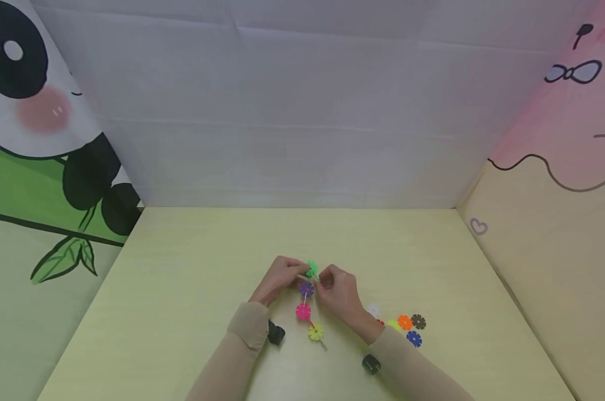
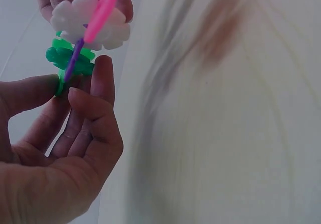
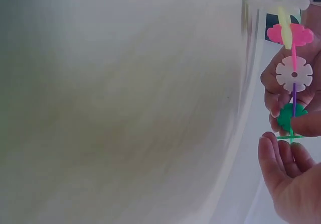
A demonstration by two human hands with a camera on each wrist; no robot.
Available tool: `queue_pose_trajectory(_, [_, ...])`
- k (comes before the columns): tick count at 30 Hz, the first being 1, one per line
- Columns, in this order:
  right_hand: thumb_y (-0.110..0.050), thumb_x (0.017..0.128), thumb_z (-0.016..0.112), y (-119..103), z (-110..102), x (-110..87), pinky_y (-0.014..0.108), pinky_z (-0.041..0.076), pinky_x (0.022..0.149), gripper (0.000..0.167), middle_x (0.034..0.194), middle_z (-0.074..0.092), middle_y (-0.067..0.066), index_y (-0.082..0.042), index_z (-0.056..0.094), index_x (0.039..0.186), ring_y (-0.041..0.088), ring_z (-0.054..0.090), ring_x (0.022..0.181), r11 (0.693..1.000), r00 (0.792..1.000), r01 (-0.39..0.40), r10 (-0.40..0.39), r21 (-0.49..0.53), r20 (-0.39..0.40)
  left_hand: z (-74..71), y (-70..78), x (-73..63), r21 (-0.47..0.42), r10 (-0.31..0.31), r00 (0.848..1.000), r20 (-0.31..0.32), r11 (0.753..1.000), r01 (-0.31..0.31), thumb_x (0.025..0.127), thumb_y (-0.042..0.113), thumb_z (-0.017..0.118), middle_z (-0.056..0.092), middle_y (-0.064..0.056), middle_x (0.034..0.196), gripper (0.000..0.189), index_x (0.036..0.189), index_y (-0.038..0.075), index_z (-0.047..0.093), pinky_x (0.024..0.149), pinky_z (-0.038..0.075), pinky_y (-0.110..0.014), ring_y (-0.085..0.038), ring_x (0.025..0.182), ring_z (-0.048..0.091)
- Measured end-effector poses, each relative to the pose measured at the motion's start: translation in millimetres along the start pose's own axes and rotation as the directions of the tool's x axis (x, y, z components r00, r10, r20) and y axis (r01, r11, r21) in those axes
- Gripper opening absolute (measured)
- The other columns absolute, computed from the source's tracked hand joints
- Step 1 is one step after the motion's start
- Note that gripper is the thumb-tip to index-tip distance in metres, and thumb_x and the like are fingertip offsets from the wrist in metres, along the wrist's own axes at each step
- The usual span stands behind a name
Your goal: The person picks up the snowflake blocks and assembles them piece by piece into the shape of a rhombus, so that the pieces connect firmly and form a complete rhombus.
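Observation:
A chain of flower-shaped notched plastic discs runs toward the body: a green disc [image 1: 312,269], a purple disc [image 1: 306,289], a pink disc [image 1: 303,312] and a yellow disc [image 1: 316,333]. White and pink discs stand edge-on between them. At the far end, my left hand [image 1: 284,275] pinches green between thumb and fingertips. My right hand [image 1: 340,289] faces it from the other side. In the right wrist view, its thumb and fingers pinch a thin green disc [image 3: 284,137], seen edge-on, against the chain's green end. Fingers partly hide how those pieces join.
Loose discs lie beside the right forearm, among them an orange disc [image 1: 405,322], a dark brown disc [image 1: 419,321], a blue disc [image 1: 414,338] and a white disc [image 1: 373,309]. The sleeve covers part of that group. A pale back wall [image 1: 302,139] bounds the table [image 1: 207,239].

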State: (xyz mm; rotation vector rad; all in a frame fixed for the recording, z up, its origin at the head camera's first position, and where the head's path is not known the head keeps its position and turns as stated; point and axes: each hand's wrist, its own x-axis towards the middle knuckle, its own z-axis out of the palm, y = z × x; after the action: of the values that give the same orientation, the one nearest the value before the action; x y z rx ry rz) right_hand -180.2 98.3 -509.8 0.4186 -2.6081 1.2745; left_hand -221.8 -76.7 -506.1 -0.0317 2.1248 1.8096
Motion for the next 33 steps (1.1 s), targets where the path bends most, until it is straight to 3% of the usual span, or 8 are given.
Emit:
queue_pose_trajectory(8, [-0.004,0.08,0.073,-0.7,-2.5,-1.2,0.019,0.051,0.062,0.014,0.079,0.067,0.006,0.001,0.062,0.087,0.012,0.065,0.07,0.998,0.999,-0.006,0.003,0.068,0.035,1.0,0.7,-1.1,-0.005,0.003,1.0,-0.002,1.0,-0.003,0.088,0.018,0.067,0.068,-0.007,0.086,0.018,0.089,0.003,0.076,0.067,0.048,-0.032,-0.019,0.072,0.059])
queue_pose_trajectory(19, [-0.007,0.081,0.074,2.6,-4.3,-2.0,0.019,0.051,0.062,0.015,0.077,0.067,0.004,0.0,0.063,0.087,0.011,0.065,0.069,0.998,0.999,-0.002,-0.001,0.063,0.05,0.3,1.1,0.4,0.02,-0.017,1.0,-0.01,1.0,0.018,0.089,0.023,0.068,0.068,-0.007,0.087,0.021,0.091,0.003,0.075,0.067,0.048,-0.033,-0.018,0.07,0.06])
queue_pose_trajectory(26, [-0.022,0.083,0.075,2.2,-5.9,-4.3,0.023,0.051,0.062,0.028,0.082,0.067,0.005,-0.002,0.06,0.095,0.01,0.065,0.07,0.999,0.995,-0.019,0.014,0.043,0.101,0.4,-0.6,0.1,-0.009,-0.011,1.0,-0.008,1.0,0.011,0.089,0.022,0.068,0.068,-0.008,0.085,0.021,0.091,0.002,0.075,0.065,0.05,-0.032,-0.017,0.065,0.062])
queue_pose_trajectory(33, [-0.034,0.079,0.079,2.9,-4.3,-3.4,0.022,0.051,0.06,0.04,0.084,0.068,0.007,-0.003,0.06,0.096,0.009,0.065,0.07,0.999,0.993,-0.044,0.04,0.03,0.112,2.6,2.6,-4.7,-0.015,-0.013,1.0,0.005,1.0,0.013,0.089,0.022,0.068,0.068,-0.008,0.088,0.022,0.093,0.001,0.075,0.07,0.052,-0.037,-0.018,0.067,0.064])
